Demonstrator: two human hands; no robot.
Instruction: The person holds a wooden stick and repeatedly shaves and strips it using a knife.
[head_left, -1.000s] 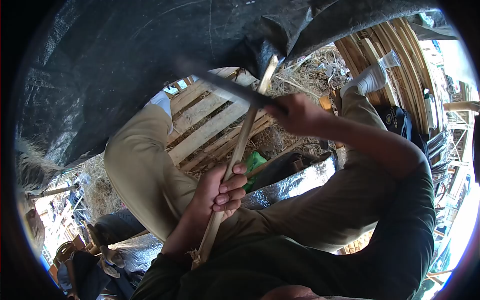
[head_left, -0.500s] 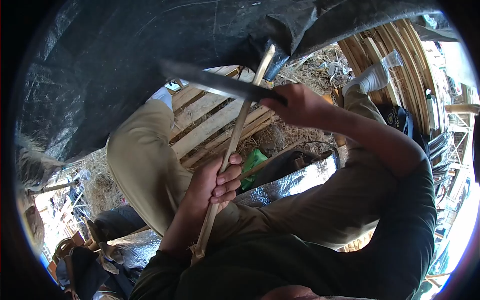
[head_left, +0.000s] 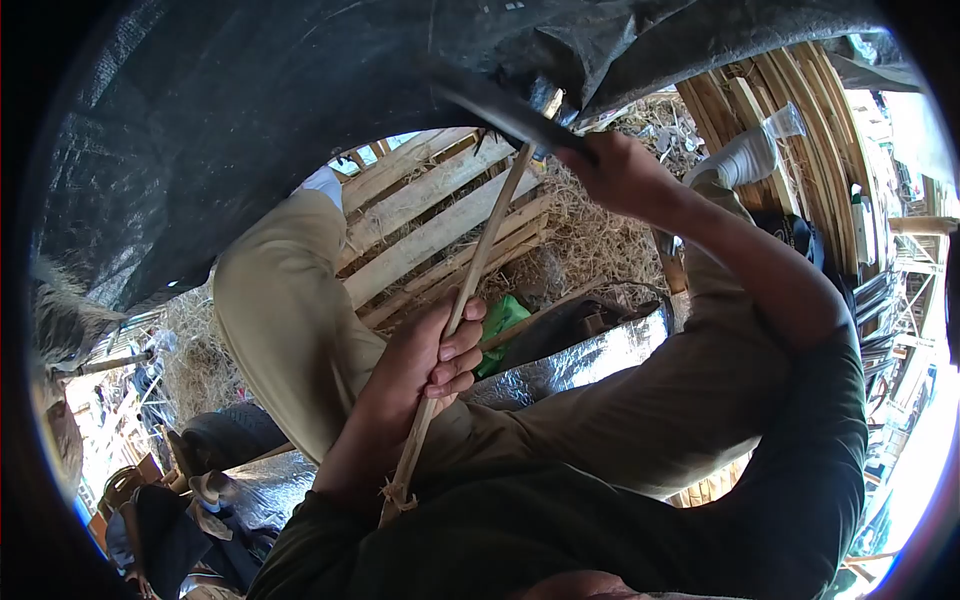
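Note:
My left hand is closed around a long thin wooden stick, which slants from my chest up and away to the right. At its near end the wood looks frayed. My right hand grips the handle of a large knife with a broad dark blade, blurred by motion. That blade crosses the stick near its far end and points up to the left. Whether the edge touches the wood, I cannot tell. The stick's far tip shows just beyond the blade.
Black plastic sheeting hangs across the front. A wooden pallet lies on straw between my legs. Stacked wooden slats stand at right. Below are a green bag and silvery foil sheeting; dark cloth lies at lower left.
My right hand has moved up and away along the stick with the knife, from its upper part to near the far end. My left hand keeps its hold with little movement.

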